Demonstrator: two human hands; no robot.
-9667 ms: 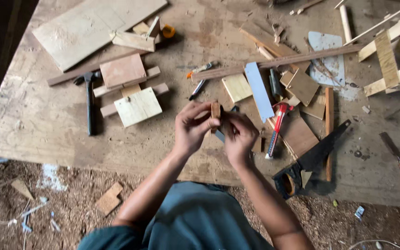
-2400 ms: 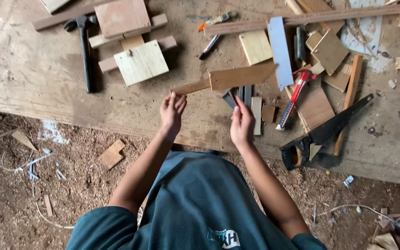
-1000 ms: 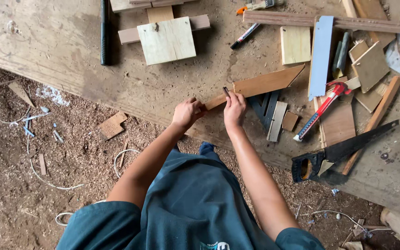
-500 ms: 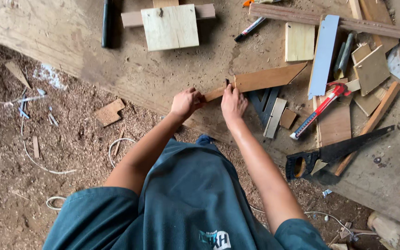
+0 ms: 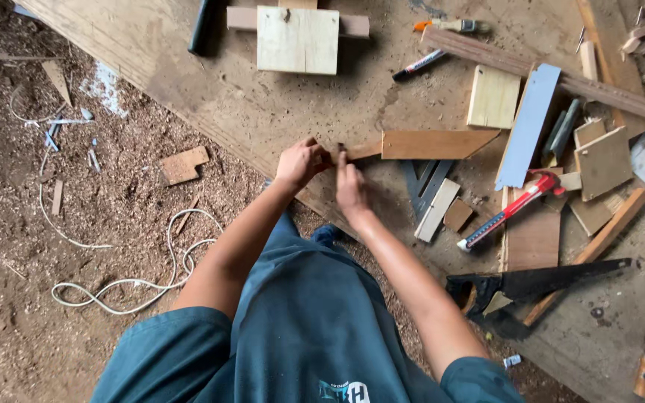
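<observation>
Rough plywood bench point(image 5: 210, 97) above sawdust floor point(image 5: 76, 224) | left hand point(image 5: 301, 162), right hand point(image 5: 350, 186) pinch narrow end of tapered wood piece point(image 5: 427, 144) | saw point(image 5: 531, 283) nearby

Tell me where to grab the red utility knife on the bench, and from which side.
Take the red utility knife around the middle of its long body, coming straight down from above. It lies flat and diagonal across a brown board, so fingers should close across its narrow width. Avoid the lower-left end, probably the blade tip. Neither the left hand nor the right hand is near it.
</observation>
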